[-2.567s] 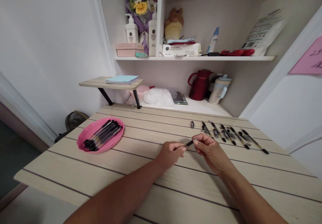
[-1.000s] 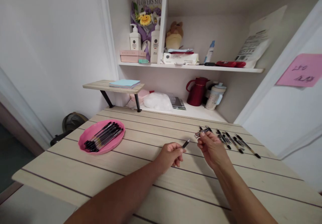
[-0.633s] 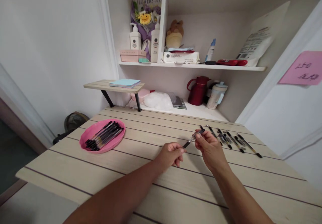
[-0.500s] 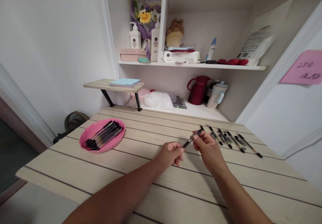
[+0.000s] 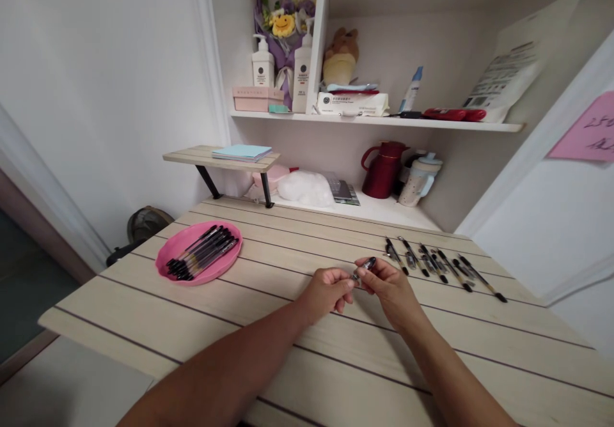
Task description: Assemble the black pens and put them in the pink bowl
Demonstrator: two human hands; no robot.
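Note:
Close together over the middle of the table, my two hands pinch a black pen (image 5: 369, 263). My left hand (image 5: 330, 290) is closed at its lower end, where the fingers cover most of that end. My right hand (image 5: 387, 285) grips the upper part, and a dark tip sticks out above its fingers. Just beyond the right hand lie several loose pens (image 5: 449, 267) and clear pen pieces, in a slanting row. Over on the left, a pink tray (image 5: 163, 264) holds a pile of black pens (image 5: 204, 252), all pointing roughly the same way.
A small raised stand (image 5: 187, 156) with blue paper (image 5: 242, 152) rises at the table's back left. Behind are a white plastic bag (image 5: 306, 189), a red jug (image 5: 382, 170) and a pale cup (image 5: 420, 181). A shelf (image 5: 374, 121) with bottles and packets runs above.
My right hand has come down and left against the left hand, so less of the pen shows between them. The view has shifted slightly.

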